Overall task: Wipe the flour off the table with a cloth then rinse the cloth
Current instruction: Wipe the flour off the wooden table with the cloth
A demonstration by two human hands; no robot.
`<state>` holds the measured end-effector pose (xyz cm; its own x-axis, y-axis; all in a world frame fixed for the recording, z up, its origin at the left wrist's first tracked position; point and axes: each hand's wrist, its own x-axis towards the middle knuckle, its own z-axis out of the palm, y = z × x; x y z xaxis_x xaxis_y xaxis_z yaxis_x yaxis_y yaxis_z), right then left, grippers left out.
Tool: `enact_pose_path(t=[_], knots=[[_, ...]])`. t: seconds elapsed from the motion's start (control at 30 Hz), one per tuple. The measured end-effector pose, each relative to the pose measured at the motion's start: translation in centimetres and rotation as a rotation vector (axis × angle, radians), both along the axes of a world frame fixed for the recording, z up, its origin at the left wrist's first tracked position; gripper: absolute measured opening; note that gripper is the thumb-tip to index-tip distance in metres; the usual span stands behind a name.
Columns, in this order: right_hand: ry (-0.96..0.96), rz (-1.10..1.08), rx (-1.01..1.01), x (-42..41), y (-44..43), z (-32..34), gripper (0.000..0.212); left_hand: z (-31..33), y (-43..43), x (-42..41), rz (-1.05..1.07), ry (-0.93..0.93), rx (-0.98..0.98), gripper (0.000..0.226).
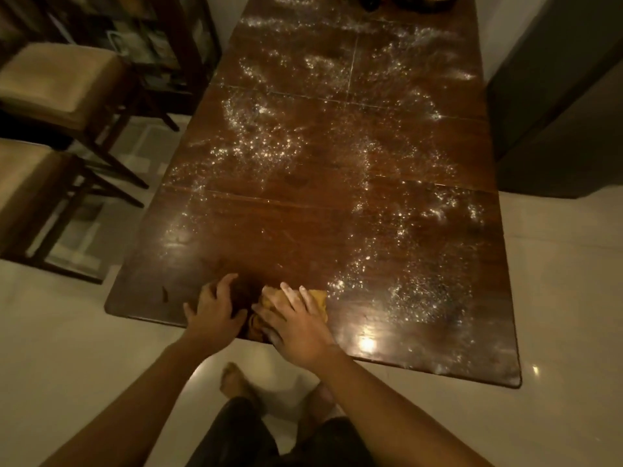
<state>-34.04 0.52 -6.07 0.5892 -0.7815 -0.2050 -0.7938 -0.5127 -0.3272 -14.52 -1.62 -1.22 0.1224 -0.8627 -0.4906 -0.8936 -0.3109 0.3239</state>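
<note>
Here, your right hand (296, 323) lay flat on the yellow cloth (317, 298), fingers straight and spread, pressing it to the dark wooden table (269, 214) at the near edge. The cloth was bunched. Its long axis ran roughly along that edge, with a squared corner pointing right toward the nearest flour (414, 291). Your left hand (215, 311) rested on bare wood just beside the cloth, fingers spread and lightly arched, holding nothing. Whether its thumb touched the cloth could not be told.

The table's long axis ran away from you. Flour lay scattered thickly over the right half and far half. Two cushioned chairs (50, 82) stood to the left, apart from the table.
</note>
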Motion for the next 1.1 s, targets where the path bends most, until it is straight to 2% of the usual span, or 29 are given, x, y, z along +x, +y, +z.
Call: enact_pose_path(t=[0.07, 0.13, 0.27, 0.3, 0.4, 0.43, 0.47, 0.5, 0.57, 0.6, 0.63, 0.73, 0.77, 0.8, 0.93, 0.97, 1.03, 1.1], knots=[[0.034, 0.021, -0.109, -3.3, 1.9, -0.2, 0.049, -0.5, 0.1, -1.3, -0.052, -0.002, 0.001, 0.066], [0.078, -0.100, -0.144, -7.5, 3.0, -0.1, 0.049, -0.8, 0.4, -3.0, -0.130, -0.002, 0.002, 0.066], [0.123, -0.733, -0.069, -12.3, 3.2, -0.3, 0.052, -1.5, 0.7, -7.0, -0.304, -0.025, -0.001, 0.069], [0.124, -0.738, -0.071, -12.3, 3.5, -0.2, 0.054, -1.7, 0.8, -8.0, -0.336, -0.041, -0.004, 0.070], [0.137, -0.295, -0.101, -13.4, 6.1, -0.6, 0.055, -2.0, 0.9, -11.0, -0.462, -0.069, -0.031, 0.070], [0.147, -0.217, -0.113, -15.0, 6.9, -0.6, 0.054, -2.1, 0.9, -11.7, -0.508, -0.058, -0.025, 0.071], [0.152, -0.232, -0.121, -16.8, 7.7, -0.7, 0.053, -2.4, 0.8, -12.3, -0.538, -0.040, -0.001, 0.073], [0.153, -0.335, -0.118, -18.5, 8.4, -1.0, 0.052, -2.7, 0.8, -12.8, -0.545, -0.027, 0.037, 0.076], [0.134, -0.692, -0.066, -20.5, 9.3, -0.8, 0.050, -3.4, 0.6, -13.0, -0.531, -0.041, 0.100, 0.079], [0.124, -0.815, -0.043, -20.7, 9.5, -0.7, 0.051, -3.7, 0.5, -13.0, -0.531, -0.065, 0.114, 0.079], [0.116, -0.845, -0.021, -20.5, 9.8, -0.7, 0.052, -4.0, 0.5, -13.0, -0.534, -0.086, 0.123, 0.079], [0.128, -0.505, -0.025, -21.9, 11.8, -1.0, 0.056, -4.5, 0.4, -13.1, -0.522, -0.121, 0.140, 0.079], [0.138, -0.448, -0.034, -23.4, 12.3, -0.9, 0.058, -4.5, 0.4, -13.2, -0.523, -0.136, 0.141, 0.079], [0.142, -0.479, -0.050, -24.8, 12.5, -0.9, 0.058, -4.5, 0.5, -13.3, -0.527, -0.147, 0.140, 0.079], [0.069, -1.061, -0.008, -26.2, 10.4, -0.6, 0.053, -4.3, 0.5, -13.4, -0.536, -0.171, 0.153, 0.079], [0.078, -1.147, -0.013, -25.5, 9.1, -0.6, 0.054, -4.2, 0.4, -13.4, -0.535, -0.167, 0.157, 0.081], [0.095, -1.095, -0.018, -24.0, 7.1, -0.5, 0.055, -4.0, 0.4, -13.5, -0.526, -0.151, 0.160, 0.086], [0.094, -0.818, -0.008, -23.8, 6.7, -0.6, 0.052, -3.8, 0.4, -13.6, -0.514, -0.154, 0.155, 0.091]])
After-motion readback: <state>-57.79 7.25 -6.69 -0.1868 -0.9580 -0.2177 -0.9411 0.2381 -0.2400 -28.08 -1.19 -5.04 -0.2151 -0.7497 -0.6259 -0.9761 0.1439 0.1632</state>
